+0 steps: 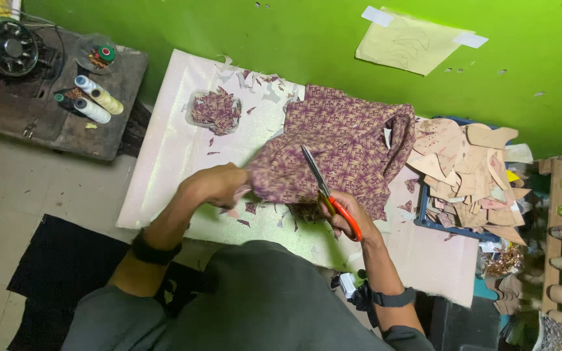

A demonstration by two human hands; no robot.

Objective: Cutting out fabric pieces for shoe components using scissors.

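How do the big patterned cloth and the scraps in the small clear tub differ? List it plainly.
The cloth is one large crumpled piece spread on the table; the scraps are many small cut bits heaped together.
The cloth lies loose on the table; the scraps sit inside the tub.
The left hand grips the cloth and the scissors in the right hand lie on it; nothing touches the scraps.
Both show the same purple and tan woven print.

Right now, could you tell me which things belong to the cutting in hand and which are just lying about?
In use: patterned fabric, gripped by the left hand; orange-handled scissors in the right hand.

Lying about: bowl of fabric scraps, thread spools, stack of cut paper patterns, paper sketch taped on the wall.
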